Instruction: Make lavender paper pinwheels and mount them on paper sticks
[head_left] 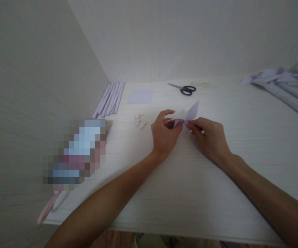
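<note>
My left hand is closed on a piece of pale lilac paper, its thumb pressing the gathered middle while the index finger curves away. One pointed wing of the paper stands up between the hands, and a narrower fold lies against the left fingers. At the pinched middle, the thumb and fingertips of my right hand are closed on the paper. Whether something thin is also between those fingertips is too small to tell. Several short tan strips lie on the table to the left of my left hand.
A flat lilac paper square and black-handled scissors lie farther back. Rolled paper tubes are at the back left, above a blurred object. Bundled long paper rolls lie at the right. Walls stand behind and left of the white table.
</note>
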`<move>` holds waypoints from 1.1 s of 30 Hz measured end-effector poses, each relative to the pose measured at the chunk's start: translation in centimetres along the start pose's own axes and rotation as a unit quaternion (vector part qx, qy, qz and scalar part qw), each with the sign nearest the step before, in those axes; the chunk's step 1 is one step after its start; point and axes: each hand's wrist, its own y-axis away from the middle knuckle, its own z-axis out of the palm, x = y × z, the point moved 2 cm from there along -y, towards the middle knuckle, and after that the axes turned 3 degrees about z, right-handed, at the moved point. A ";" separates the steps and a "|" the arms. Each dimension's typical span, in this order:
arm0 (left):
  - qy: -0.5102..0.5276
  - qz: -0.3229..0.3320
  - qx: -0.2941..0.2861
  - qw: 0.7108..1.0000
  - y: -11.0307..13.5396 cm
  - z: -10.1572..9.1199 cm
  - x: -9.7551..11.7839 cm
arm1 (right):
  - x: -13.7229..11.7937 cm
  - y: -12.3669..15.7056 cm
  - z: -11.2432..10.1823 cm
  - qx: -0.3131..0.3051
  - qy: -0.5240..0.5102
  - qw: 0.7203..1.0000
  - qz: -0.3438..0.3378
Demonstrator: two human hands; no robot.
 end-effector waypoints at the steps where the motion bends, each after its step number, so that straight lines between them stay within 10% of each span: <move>1: -0.001 0.001 0.000 1.000 0.0 0.0 0.0 | 0.0 0.0 0.0 -0.001 0.002 1.000 0.000; 33: -0.043 0.010 -0.036 0.998 0.2 0.2 0.0 | -0.5 0.0 -0.5 0.019 0.067 0.998 -0.011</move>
